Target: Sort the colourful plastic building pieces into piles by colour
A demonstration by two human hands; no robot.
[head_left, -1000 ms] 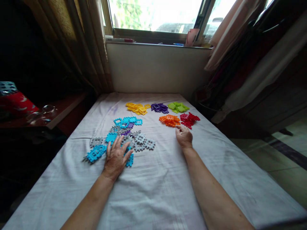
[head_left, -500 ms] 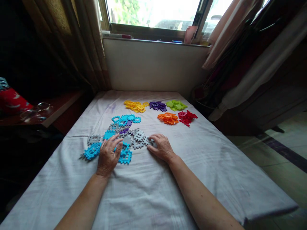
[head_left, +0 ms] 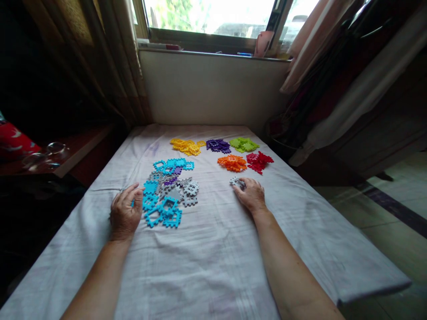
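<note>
At the left of the mixed pile, my left hand [head_left: 126, 211] rests low over the cloth, fingers stretched and bent a little, covering part of some blue pieces. What lies under its palm is hidden. My right hand [head_left: 251, 194] pinches a grey interlocking plastic tile [head_left: 236, 181], on or just above the cloth to the right of the pile. Between the hands lie blue notched tiles [head_left: 171, 218], grey tiles [head_left: 191, 189] and a few purple tiles [head_left: 177, 170], overlapping one another. More blue tiles [head_left: 176, 162] sit at the pile's far end.
Sorted by colour farther back are yellow tiles [head_left: 185, 146], purple tiles [head_left: 218, 146], green tiles [head_left: 244, 144], orange tiles [head_left: 232, 163] and red tiles [head_left: 259, 162]. A white cloth [head_left: 207, 266] covers the table. Glasses [head_left: 56, 149] lie on a side table at left.
My right hand has moved right, taking a grey tile away from the pile. My left hand has shifted left off the front blue tiles, uncovering them.
</note>
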